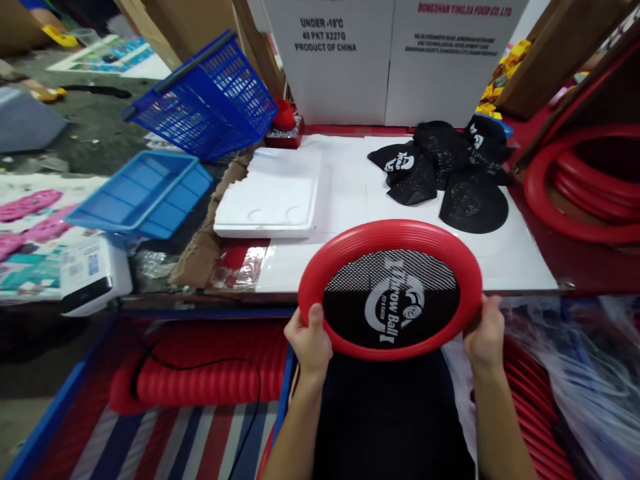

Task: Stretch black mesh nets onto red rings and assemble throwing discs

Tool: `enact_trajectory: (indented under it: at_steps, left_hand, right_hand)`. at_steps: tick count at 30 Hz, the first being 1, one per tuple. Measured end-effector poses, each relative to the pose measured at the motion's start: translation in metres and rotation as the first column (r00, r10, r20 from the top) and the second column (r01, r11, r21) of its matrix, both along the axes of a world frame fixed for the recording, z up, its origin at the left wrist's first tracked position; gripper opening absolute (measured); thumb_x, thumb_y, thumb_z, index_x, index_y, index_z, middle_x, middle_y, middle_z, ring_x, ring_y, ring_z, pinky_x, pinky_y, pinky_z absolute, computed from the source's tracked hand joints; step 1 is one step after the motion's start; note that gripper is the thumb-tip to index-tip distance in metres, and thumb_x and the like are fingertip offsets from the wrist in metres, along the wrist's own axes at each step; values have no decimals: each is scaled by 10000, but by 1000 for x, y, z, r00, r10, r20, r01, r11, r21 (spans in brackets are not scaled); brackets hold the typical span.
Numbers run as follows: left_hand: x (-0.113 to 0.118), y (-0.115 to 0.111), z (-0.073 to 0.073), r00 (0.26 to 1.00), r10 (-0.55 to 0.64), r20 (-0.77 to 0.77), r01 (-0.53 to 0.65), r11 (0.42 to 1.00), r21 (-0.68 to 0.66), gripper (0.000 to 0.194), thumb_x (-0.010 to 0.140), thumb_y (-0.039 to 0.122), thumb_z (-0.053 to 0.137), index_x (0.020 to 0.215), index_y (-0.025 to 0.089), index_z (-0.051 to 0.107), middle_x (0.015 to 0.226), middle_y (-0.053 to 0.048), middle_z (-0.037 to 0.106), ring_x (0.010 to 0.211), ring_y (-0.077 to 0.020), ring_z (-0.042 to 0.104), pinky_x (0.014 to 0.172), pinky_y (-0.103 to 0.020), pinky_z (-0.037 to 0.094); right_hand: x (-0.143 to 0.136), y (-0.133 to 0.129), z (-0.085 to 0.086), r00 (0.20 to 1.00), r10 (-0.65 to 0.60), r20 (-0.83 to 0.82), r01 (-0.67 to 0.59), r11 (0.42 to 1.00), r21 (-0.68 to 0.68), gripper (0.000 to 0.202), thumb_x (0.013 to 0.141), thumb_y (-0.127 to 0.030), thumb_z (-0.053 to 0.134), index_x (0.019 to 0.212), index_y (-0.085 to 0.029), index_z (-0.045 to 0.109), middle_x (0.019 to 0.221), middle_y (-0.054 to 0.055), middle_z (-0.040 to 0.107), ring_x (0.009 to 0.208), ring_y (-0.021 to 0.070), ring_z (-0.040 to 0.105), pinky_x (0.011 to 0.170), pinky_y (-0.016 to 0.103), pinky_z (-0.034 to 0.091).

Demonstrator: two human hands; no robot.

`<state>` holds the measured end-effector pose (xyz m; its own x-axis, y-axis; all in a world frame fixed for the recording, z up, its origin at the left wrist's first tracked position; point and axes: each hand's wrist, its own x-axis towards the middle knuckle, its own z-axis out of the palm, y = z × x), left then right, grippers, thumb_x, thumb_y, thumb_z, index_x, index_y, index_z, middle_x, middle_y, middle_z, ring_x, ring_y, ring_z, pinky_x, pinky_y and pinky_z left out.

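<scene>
Between my two hands is a red throw-ball ring point(395, 233) with a black mesh disc point(345, 280) across its opening, printed in white with "Throw Ball". My left hand point(311, 341) is closed around the ring's left rim, thumb on top. At the opposite rim my right hand point(484, 337) grips too, its fingers partly hidden behind the ring. The ring is held tilted over the front edge of the white-topped table point(345, 183). Farther back on that table lie several loose black mesh discs point(473, 200) in an overlapping heap.
A white foam block point(270, 190) lies left of the discs, with a light-blue bin point(143, 190) and tilted blue basket point(210, 100) beyond. A white carton point(345, 80) stands behind. Red rings fill a lower container point(210, 367) and a box at right point(595, 180); plastic film point(565, 360) hangs nearby.
</scene>
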<state>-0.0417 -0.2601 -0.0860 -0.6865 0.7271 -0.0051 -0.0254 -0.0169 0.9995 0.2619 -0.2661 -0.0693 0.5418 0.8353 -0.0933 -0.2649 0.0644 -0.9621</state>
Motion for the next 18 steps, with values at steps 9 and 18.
enact_trajectory:
  at_steps: [9,18]
  left_hand:
    - [9,29,72,939,59,-338,61,941,333,538,873,685,726,740,168,664,624,36,490,615,-122,427,596,-258,390]
    - [24,152,144,940,-20,-341,175,886,429,586,894,678,725,613,216,499,569,36,407,566,-125,358,541,-302,309]
  right_hand:
    - [-12,80,101,903,-357,238,358,933,41,455,1036,-560,525,712,-241,535,630,-48,452,601,133,348,516,299,357]
    - [-33,169,89,975,-213,-71,224,933,281,598,1075,-649,255,814,-250,615,786,25,654,792,191,656,825,364,607]
